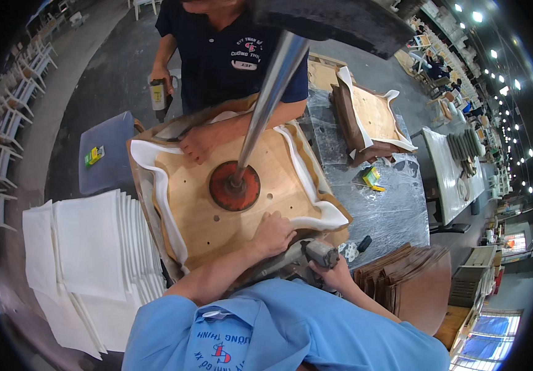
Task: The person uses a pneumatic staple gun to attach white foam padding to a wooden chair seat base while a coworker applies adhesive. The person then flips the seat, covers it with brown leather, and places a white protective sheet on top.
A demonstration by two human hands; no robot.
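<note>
Plywood panel [204, 230] lies under the left hand [272, 236], its curled fingers apparently steadying it; whether they pinch anything, I cannot tell. Beside them, the right hand [335, 272] wraps its fingers around a grey staple gun [321, 253]. Beyond the left fingers, 1 red disc [224, 193] bears on the panel, probably to stop it shifting.

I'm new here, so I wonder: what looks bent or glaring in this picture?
In the head view, the row of chairs bends along the left rim and the corners go black; ceiling lights glare at upper right; the plastic-wrapped table shines; the wooden panel shows little glare.
</note>
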